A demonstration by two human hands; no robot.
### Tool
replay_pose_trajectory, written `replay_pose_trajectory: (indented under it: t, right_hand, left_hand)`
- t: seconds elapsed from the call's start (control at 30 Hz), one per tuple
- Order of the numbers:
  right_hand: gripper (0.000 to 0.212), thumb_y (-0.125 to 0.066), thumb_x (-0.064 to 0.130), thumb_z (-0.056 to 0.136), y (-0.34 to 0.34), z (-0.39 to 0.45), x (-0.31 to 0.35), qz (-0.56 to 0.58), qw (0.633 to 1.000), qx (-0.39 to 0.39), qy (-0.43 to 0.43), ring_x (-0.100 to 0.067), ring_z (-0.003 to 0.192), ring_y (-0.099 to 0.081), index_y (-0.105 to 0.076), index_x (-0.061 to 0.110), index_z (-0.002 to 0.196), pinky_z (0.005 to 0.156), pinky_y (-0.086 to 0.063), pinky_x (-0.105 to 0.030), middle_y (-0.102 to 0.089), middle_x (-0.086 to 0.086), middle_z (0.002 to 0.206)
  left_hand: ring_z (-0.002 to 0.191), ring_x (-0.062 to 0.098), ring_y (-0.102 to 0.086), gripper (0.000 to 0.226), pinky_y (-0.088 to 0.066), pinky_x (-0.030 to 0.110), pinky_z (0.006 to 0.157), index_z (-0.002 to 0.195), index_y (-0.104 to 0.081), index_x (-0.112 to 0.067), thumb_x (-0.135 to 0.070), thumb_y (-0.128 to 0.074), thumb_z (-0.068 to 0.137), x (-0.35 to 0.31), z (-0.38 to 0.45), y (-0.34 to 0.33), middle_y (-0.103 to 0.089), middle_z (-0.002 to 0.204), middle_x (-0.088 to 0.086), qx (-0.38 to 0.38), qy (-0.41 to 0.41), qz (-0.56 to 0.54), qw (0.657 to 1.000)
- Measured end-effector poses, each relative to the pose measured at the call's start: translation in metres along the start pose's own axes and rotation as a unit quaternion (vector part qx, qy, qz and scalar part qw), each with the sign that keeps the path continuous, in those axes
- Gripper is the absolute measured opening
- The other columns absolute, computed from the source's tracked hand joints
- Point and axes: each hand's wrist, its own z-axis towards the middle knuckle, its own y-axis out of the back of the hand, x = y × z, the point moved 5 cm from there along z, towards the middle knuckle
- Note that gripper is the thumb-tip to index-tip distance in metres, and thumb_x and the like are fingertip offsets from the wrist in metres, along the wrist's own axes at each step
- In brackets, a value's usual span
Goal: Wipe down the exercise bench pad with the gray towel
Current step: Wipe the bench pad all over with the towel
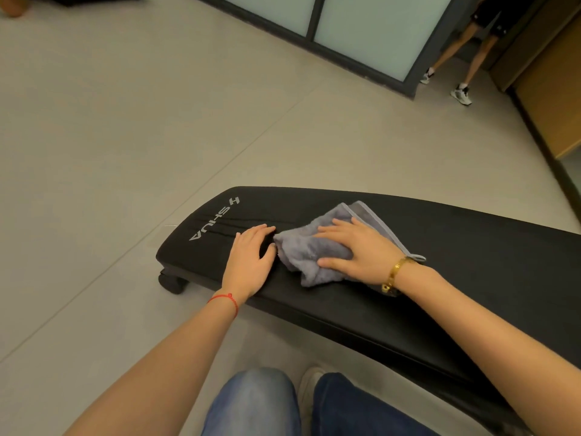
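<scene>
The left hand (251, 256) lies flat with fingers spread on the black bench pad (424, 247). Right beside it, the right hand (355, 250) presses flat on the gray towel (301, 250), near the pad's left end.

Gray tiled floor (125, 121), frosted glass partition (361, 29)

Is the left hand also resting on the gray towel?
No, the left hand lies flat on the bare bench pad beside the gray towel.

Bench pad (408, 297) runs off right edge; bystander (465, 55) cropped (legs only)
</scene>
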Motion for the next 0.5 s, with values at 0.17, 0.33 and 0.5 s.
replay_pose_trajectory:
  t: [0.17, 0.33, 0.5]
  right_hand:
    - [0.065, -0.051, 0.065, 0.082, 0.025, 0.007, -0.04, -0.024, 0.998, -0.024, -0.06, -0.023, 0.139, -0.035, -0.05, 0.028, 0.135, 0.115, -0.027, -0.039, -0.047, 0.001, 0.145]
    - [0.055, -0.051, 0.054, 0.089, 0.013, 0.013, -0.029, -0.083, 0.991, -0.043, -0.099, -0.023, 0.14, -0.031, -0.047, 0.028, 0.138, 0.117, -0.015, -0.04, -0.044, 0.002, 0.147]
    - [0.058, -0.049, 0.059, 0.087, 0.008, -0.05, 0.008, -0.036, 0.998, -0.04, -0.039, -0.015, 0.145, -0.022, -0.043, 0.035, 0.14, 0.12, -0.004, -0.034, -0.038, 0.01, 0.151]
  left_hand:
    - [0.138, 0.012, -0.036, 0.041, -0.008, 0.037, 0.123, 0.137, -0.051, -0.024, -0.028, -0.046, 0.096, -0.002, -0.001, 0.0, -0.048, 0.144, -0.004, 0.0, 0.003, 0.009, 1.0]
    - [0.139, 0.012, -0.036, 0.042, -0.007, 0.037, 0.123, 0.138, -0.05, -0.023, -0.028, -0.045, 0.097, -0.003, -0.002, 0.001, -0.047, 0.145, -0.002, 0.007, 0.008, 0.015, 1.0]
    - [0.14, 0.014, -0.035, 0.043, -0.006, 0.037, 0.122, 0.14, -0.048, -0.021, -0.028, -0.045, 0.098, -0.006, -0.003, 0.001, -0.045, 0.147, 0.0, 0.021, 0.007, 0.025, 0.999]
